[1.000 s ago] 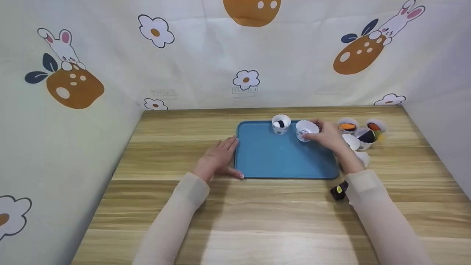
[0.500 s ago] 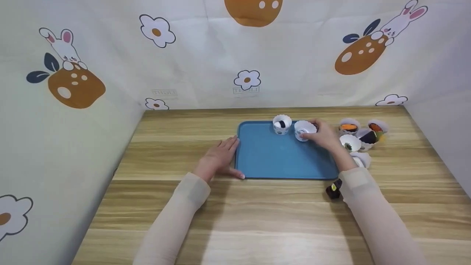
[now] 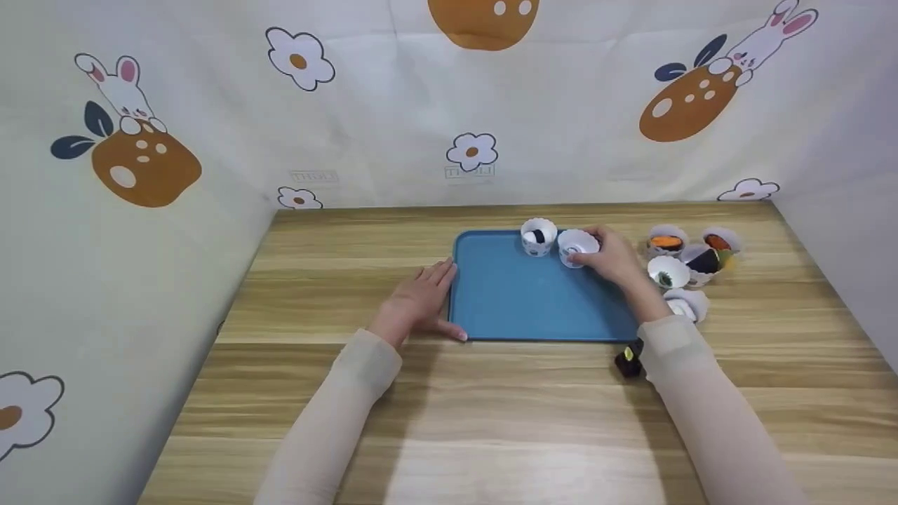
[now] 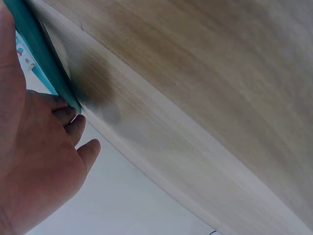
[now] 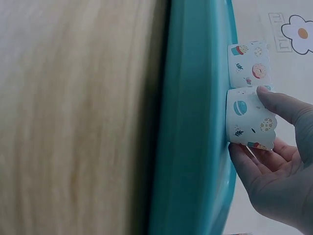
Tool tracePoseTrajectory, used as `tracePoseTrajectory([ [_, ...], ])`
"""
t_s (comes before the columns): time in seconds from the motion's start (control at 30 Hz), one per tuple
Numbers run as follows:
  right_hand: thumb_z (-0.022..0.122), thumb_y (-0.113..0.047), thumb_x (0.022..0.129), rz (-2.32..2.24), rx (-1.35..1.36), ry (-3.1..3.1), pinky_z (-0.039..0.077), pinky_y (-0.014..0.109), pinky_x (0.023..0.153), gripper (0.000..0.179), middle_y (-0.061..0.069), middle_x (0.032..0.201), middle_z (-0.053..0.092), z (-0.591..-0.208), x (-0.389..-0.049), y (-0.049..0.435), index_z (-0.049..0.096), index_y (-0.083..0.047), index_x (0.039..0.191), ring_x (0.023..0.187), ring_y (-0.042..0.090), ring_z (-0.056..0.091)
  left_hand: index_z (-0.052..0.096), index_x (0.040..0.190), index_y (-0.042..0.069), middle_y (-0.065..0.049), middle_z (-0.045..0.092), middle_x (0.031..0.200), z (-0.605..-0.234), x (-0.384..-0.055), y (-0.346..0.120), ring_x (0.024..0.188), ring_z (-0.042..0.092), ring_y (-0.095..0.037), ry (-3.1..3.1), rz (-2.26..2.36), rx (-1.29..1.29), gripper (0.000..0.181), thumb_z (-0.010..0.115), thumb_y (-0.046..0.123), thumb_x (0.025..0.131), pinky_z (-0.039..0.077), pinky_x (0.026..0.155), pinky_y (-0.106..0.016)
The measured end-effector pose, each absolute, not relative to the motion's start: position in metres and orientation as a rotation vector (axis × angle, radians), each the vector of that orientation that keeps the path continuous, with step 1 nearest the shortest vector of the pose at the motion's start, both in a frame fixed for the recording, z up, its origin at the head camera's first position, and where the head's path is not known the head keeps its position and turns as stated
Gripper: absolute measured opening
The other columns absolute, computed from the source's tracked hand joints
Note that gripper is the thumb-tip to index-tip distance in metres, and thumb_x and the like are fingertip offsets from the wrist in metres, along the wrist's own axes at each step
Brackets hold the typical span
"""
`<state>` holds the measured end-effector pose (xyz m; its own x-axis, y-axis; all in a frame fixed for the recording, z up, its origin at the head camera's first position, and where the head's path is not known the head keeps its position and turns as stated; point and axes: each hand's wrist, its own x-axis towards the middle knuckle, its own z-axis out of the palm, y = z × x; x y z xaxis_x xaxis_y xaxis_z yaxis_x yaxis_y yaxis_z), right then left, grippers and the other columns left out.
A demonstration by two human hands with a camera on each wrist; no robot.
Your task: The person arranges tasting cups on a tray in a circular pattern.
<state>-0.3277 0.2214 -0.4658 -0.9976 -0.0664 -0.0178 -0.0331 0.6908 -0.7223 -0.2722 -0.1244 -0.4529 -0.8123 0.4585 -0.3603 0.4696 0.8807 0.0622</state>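
My left hand (image 3: 419,298) rests against the left edge of a blue tray (image 3: 533,301), fingers fairly straight, the thumb at the near left corner. In the left wrist view, its fingertips touch the teal rim (image 4: 49,63). My right hand (image 3: 617,259) grips a white scalloped paper cup (image 3: 570,254) on the tray's back part. The right wrist view shows thumb and fingers either side of this printed cup (image 5: 247,117), which stands on the tray, close against a second cup (image 5: 249,64). That second paper cup (image 3: 531,249) holds a white sushi piece with a black band (image 3: 538,236).
Several paper cups with sushi pieces cluster right of the tray, including one with an orange topping (image 3: 666,243) and one with a dark green piece (image 3: 665,279). A black sushi roll (image 3: 628,363) lies by the tray's near right corner, beside my right sleeve (image 3: 673,358).
My right hand has slid the paper cup slightly left, closer to the second cup. The black sushi roll by the right sleeve has shifted left. The left hand stays against the tray.
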Motion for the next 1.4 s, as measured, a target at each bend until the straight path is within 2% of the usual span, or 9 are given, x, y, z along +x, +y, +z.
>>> tracePoseTrajectory([
  [1.07,0.076,-0.023,0.088,-1.209,-0.137,2.811,0.038,0.056,0.113,0.078,0.034,0.144,0.046,-0.4677,-0.3279,0.2194,0.037,0.012,0.146,0.133,0.046,0.046,0.005,0.161,0.005,-0.01,0.002,0.17,-0.4507,-0.2702,-0.1234,0.158,0.005,-0.024,2.683,-0.01,0.686,0.128,0.067,0.077,0.074,0.011,0.129,-0.044],
  [1.4,0.076,-0.019,0.088,-1.31,-0.129,2.744,0.038,0.052,0.115,0.079,0.032,0.15,0.041,-0.4626,-0.3236,0.2227,0.033,0.01,0.148,0.139,0.044,0.043,0.004,0.161,0.005,-0.01,0.001,0.17,-0.4515,-0.2698,-0.1244,0.158,0.005,-0.025,2.684,0.001,0.669,0.128,0.067,0.076,0.074,0.011,0.129,-0.045],
])
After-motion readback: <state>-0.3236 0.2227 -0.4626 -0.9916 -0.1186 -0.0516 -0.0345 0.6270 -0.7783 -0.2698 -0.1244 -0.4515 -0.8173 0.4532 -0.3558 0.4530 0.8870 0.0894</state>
